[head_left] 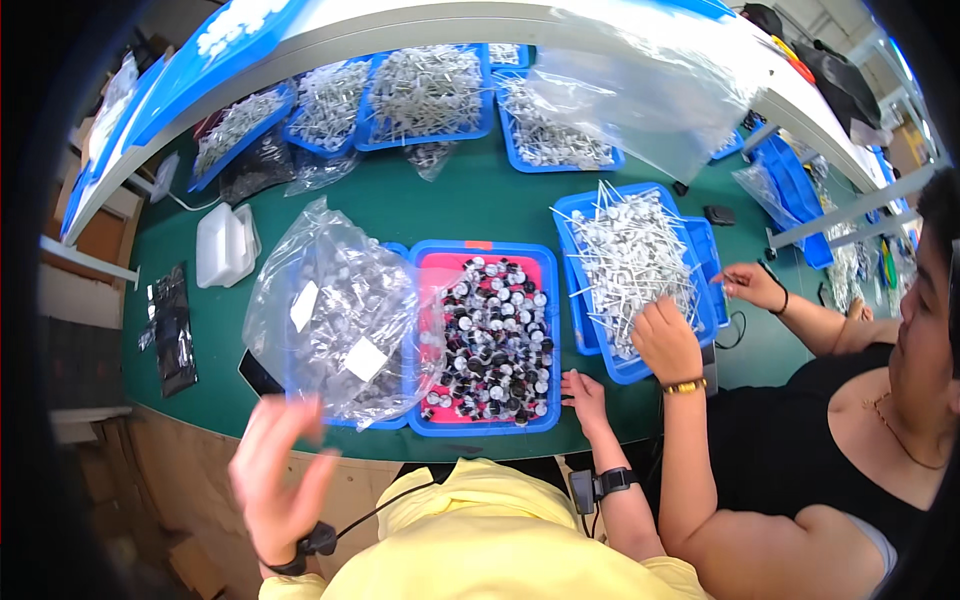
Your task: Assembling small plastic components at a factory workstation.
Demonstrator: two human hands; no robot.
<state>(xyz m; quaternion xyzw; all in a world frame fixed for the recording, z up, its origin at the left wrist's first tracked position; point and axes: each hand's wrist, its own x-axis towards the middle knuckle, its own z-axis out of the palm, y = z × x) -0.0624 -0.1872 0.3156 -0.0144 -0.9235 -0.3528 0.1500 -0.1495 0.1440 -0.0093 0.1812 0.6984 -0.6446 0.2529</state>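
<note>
My left hand (272, 475) is raised in front of the table edge, a little blurred, its fingers apart and nothing in them. Just beyond it lies a large clear plastic bag (270, 270) full of small clear and dark parts, resting on a blue tray. Right of the bag is a blue tray with a pink lining (432, 262), heaped with small round clear-and-black parts (500, 340). At this tray's lower right side is my right hand (586, 398), fingers stretched out beside the rim; whether it touches the rim I cannot tell.
At right, a co-worker's hand (668, 345) reaches into a blue tray of white stick-like parts (635, 255); the other hand (752, 286) is beside it. Several filled trays (425, 90) line the back under a shelf. White containers (222, 245) and a black packet (172, 330) lie left.
</note>
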